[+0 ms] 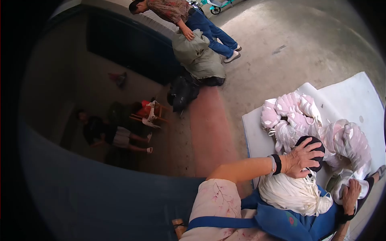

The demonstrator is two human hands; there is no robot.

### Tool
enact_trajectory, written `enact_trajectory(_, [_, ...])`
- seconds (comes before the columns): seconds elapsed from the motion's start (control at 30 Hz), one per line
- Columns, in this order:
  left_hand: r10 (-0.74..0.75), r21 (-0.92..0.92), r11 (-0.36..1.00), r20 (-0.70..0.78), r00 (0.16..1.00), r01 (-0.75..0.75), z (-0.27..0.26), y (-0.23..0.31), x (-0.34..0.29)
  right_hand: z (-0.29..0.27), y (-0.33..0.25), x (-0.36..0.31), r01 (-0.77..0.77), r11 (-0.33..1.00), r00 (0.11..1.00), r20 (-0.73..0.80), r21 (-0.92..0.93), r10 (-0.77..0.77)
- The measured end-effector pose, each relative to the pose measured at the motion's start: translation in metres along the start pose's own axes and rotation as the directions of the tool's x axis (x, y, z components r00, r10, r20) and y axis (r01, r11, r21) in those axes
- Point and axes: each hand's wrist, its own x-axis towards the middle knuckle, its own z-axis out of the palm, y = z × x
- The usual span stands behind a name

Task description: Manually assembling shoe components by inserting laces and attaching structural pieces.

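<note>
Strips of cream-white, flat, ribbon-like material, gathered into a rounded bundle [289,190], lie across the person's blue cloth apron [283,220]; this bundle serves as the landmark. Just beyond its far side, the left hand [301,158] rests spread over a rounded black thing [317,140], fingers apart and pinching nothing; whether that is a covered knee or a separate object cannot be told. To the bundle's right, the right hand [352,196] lies with bent fingers against a looped white coil [335,184]; how firmly it grips cannot be told, as the fingertips are partly hidden. Beyond the bundle, pale pink-and-white banded hanks [291,112] lie on a flat white sheet [339,96]. The step in hand looks like steadying and sorting these strips. To do it well, the left palm should bear down evenly, since a lopsided push could tip the loose load, and the right fingers should hold whole loops rather than single strands, which would likely snag or pull tight. Strips at the bundle's narrowed right end probably tangle most easily, so that end deserves a light, supporting touch.
</note>
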Motion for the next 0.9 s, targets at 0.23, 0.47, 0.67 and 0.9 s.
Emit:
enact_trajectory(0.23, [-0.022,-0.023,0.999,0.029,0.999,0.023,-0.006,-0.001,0.000,-0.001,-0.003,0.000,0.014,1.000,1.000,-0.026,-0.018,-0.015])
enact_trajectory(0.47, [-0.019,-0.046,0.999,0.027,0.999,0.020,-0.004,0.001,0.002,-0.005,-0.002,-0.004,-0.008,1.000,1.000,-0.025,-0.011,0.007])
enact_trajectory(0.67, [-0.042,-0.047,0.998,0.035,0.999,0.044,-0.003,0.000,-0.005,-0.003,-0.011,0.002,-0.022,1.000,1.000,-0.017,0.018,0.022])
enact_trajectory(0.9, [0.001,-0.033,0.999,-0.022,1.000,-0.002,0.001,-0.001,0.000,0.003,0.010,-0.004,-0.032,0.999,0.999,0.030,-0.005,0.032])
